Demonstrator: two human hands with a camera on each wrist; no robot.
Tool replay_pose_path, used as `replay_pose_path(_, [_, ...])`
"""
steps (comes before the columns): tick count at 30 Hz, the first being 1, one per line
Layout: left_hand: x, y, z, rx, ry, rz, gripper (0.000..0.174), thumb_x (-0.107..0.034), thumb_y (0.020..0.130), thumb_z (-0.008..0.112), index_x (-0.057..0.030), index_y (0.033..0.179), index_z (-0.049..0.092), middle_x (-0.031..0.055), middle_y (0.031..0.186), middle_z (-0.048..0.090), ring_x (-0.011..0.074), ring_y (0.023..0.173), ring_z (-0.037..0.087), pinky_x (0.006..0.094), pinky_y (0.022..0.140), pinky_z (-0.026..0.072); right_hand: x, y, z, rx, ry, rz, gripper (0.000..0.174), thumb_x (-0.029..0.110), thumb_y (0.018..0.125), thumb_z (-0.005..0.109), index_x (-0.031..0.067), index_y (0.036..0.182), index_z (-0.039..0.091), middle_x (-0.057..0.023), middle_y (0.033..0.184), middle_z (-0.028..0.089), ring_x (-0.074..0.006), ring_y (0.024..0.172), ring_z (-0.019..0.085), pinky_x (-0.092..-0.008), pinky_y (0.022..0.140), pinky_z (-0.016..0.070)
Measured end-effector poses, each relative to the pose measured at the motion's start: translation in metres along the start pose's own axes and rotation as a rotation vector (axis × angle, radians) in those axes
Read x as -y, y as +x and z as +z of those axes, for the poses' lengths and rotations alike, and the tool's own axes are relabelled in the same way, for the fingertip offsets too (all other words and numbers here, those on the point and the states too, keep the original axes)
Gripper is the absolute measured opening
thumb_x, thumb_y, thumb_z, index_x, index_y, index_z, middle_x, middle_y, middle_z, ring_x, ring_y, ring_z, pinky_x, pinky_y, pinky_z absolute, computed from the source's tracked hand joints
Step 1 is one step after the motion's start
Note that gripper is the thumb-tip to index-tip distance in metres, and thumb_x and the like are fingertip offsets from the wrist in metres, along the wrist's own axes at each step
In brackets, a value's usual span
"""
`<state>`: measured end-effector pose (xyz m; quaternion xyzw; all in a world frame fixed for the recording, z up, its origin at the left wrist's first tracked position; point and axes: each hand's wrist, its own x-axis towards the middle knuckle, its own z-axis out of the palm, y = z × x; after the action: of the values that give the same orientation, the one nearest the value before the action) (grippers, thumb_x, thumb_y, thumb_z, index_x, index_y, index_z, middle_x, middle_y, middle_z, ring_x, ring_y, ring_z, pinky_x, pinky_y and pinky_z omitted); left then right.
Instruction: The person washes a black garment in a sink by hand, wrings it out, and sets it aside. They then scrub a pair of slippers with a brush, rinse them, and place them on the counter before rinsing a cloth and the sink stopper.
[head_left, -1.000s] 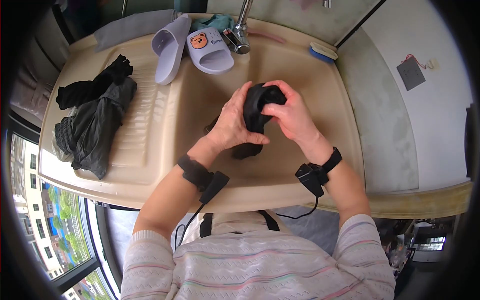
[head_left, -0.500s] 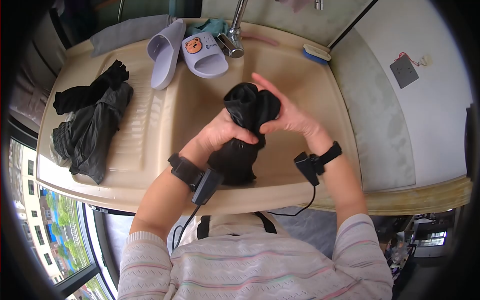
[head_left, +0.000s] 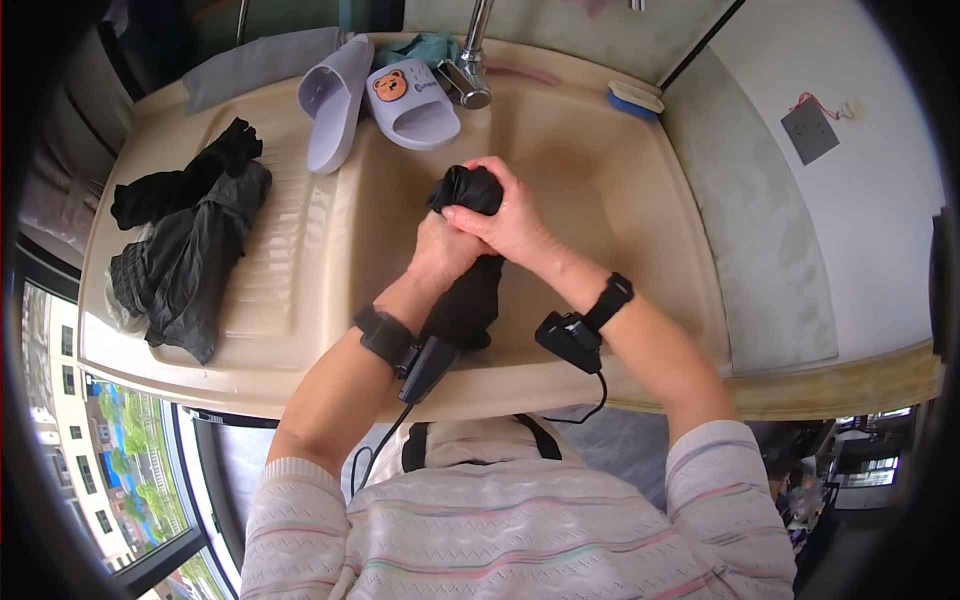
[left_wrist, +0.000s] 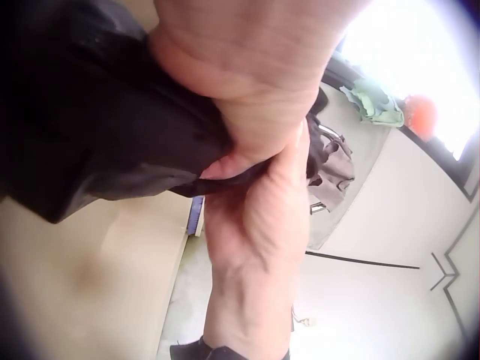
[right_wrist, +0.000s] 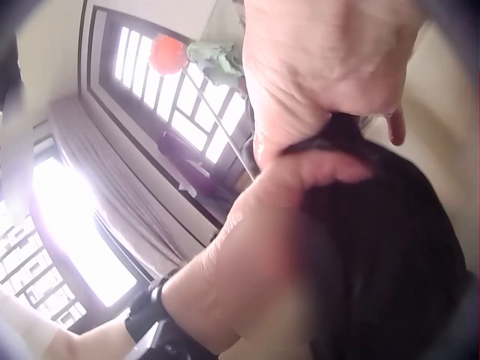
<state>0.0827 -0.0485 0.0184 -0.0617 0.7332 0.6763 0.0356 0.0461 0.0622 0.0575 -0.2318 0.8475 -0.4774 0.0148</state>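
Observation:
A bunched black cloth (head_left: 468, 305) is held by both hands over the sink basin, its lower part hanging toward the front rim. The left hand (head_left: 445, 248) grips its middle, fingers mostly hidden behind the cloth. Just above and against it, the right hand (head_left: 512, 215) is curled round the upper part, thumb across the front, and a rolled end pokes out at the top. In the left wrist view the dark cloth (left_wrist: 90, 120) fills the left side; in the right wrist view the cloth (right_wrist: 390, 240) hangs below the touching hands.
Dark garments (head_left: 190, 250) lie on the ribbed board at the left. Two lilac slippers (head_left: 335, 105) stand at the back beside the tap (head_left: 470, 75), with a teal cloth (head_left: 425, 50) behind. A blue brush (head_left: 634, 102) sits at the basin's back right corner.
The right hand has moved left from the cloth's side and closed round its top, against the left hand. The cloth's upper end has become narrower and more tightly bunched.

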Motion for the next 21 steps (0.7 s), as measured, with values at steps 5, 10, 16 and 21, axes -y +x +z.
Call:
replay_pose_path(5, [-0.028, -0.006, -0.014, -0.021, -0.477, -0.086, 0.033, -0.003, 0.063, 0.069, 0.0003, 0.094, 0.060, 0.0085, 0.087, 0.061, 0.0174, 0.076, 0.058, 0.0298, 0.066, 0.0489, -0.019, -0.034, -0.018, 0.329, 0.248, -0.010, 0.095, 0.025, 0.059, 0.081, 0.0018, 0.132, 0.024, -0.0132, 0.123, 0.042, -0.0239, 0.116, 0.040, -0.0337, 0.098, 0.0337])
replay_pose_path(10, [-0.033, -0.021, -0.002, 0.078, -0.592, -0.105, 0.032, -0.006, 0.069, 0.068, -0.0021, 0.099, 0.059, 0.0055, 0.093, 0.059, 0.0153, 0.087, 0.053, 0.0289, 0.077, 0.0449, -0.014, -0.035, 0.003, 0.283, 0.273, 0.031, 0.080, 0.018, 0.059, 0.081, 0.0012, 0.121, 0.033, -0.0113, 0.116, 0.046, -0.0216, 0.109, 0.045, -0.0318, 0.091, 0.0398])
replay_pose_path(16, [-0.046, -0.032, 0.003, 0.334, -0.400, 0.097, 0.040, -0.013, 0.071, 0.069, -0.0022, 0.106, 0.053, 0.0033, 0.100, 0.055, 0.0142, 0.092, 0.051, 0.0279, 0.081, 0.0421, -0.021, -0.038, -0.016, 0.103, 0.604, 0.321, 0.055, 0.009, 0.062, 0.076, -0.0011, 0.108, 0.049, -0.0085, 0.099, 0.057, -0.0184, 0.093, 0.056, -0.0315, 0.081, 0.0478])
replay_pose_path(21, [-0.043, -0.027, -0.005, 0.310, -0.456, 0.097, 0.066, -0.029, 0.074, 0.070, -0.0001, 0.126, 0.040, 0.0088, 0.117, 0.049, 0.0161, 0.110, 0.045, 0.0277, 0.093, 0.0349, -0.012, -0.039, -0.030, -0.110, 1.030, 0.250, 0.032, -0.001, 0.068, 0.067, -0.0009, 0.098, 0.056, -0.0095, 0.096, 0.061, -0.0196, 0.088, 0.059, -0.0308, 0.077, 0.0489])
